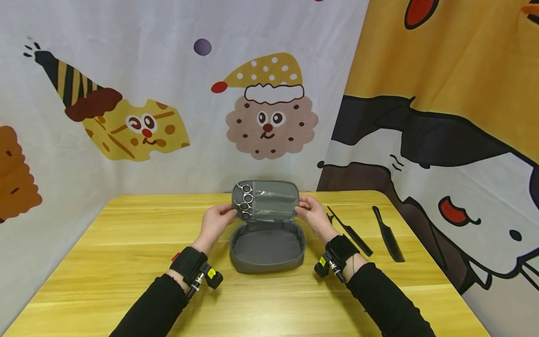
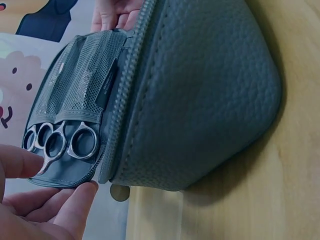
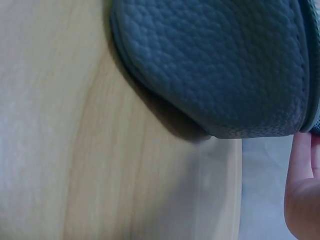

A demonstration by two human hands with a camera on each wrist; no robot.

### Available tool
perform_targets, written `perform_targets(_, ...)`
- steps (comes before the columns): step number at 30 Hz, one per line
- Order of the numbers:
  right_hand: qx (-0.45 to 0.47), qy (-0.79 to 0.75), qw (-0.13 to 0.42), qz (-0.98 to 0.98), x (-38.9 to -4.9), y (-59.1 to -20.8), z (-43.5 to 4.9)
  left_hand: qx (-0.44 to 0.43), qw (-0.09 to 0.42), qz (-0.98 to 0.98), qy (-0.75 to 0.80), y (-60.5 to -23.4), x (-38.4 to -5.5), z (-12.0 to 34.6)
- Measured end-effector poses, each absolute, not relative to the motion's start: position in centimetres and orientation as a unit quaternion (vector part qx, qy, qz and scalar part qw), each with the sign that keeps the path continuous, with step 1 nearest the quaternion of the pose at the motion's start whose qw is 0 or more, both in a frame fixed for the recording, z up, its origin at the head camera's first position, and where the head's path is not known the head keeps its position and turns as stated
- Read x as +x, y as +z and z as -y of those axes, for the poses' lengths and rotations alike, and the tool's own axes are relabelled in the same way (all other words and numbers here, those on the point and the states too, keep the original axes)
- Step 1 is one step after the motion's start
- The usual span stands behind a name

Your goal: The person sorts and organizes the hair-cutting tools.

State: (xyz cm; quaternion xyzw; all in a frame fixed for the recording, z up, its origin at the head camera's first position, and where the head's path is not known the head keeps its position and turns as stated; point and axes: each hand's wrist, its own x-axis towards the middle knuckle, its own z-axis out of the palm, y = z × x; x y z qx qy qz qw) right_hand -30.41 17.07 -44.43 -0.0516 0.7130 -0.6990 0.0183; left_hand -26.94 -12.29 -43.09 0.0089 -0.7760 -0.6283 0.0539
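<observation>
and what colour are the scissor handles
The scissor handles are silver, clearest in the left wrist view.

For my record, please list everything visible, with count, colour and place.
rounded textured zip case: 1, grey, open, centre
metal ring handles: 4 visible, silver, protruding from mesh pocket
slim tail comb: 1, black, right of case
broad comb: 1, black, farther right
small unclear object: 1, dark, near slim comb
woodgrain table: 1, yellow, beneath case
cartoon cloth: count unclear, multicoloured, behind table
wrist cameras: 2, black, on wrists
long sleeves: 2, black, on arms
left hand: 1, bare, left edge of lid
right hand: 1, bare, lid's right edge
</observation>
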Motion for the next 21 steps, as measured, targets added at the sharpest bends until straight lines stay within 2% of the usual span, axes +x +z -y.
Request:
perform_targets(9,-0.032,-0.689,0.009,-0.724,-30.49,-44.5,-16.99,0.026,0.04,0.747,-0.663,-43.11,-27.36,11.91)
perform_targets(21,-0.031,-0.676,0.035,-0.736,-30.75,-44.83,-17.04,0.037,0.023,0.721,-0.692,-43.38,-27.57,11.98)
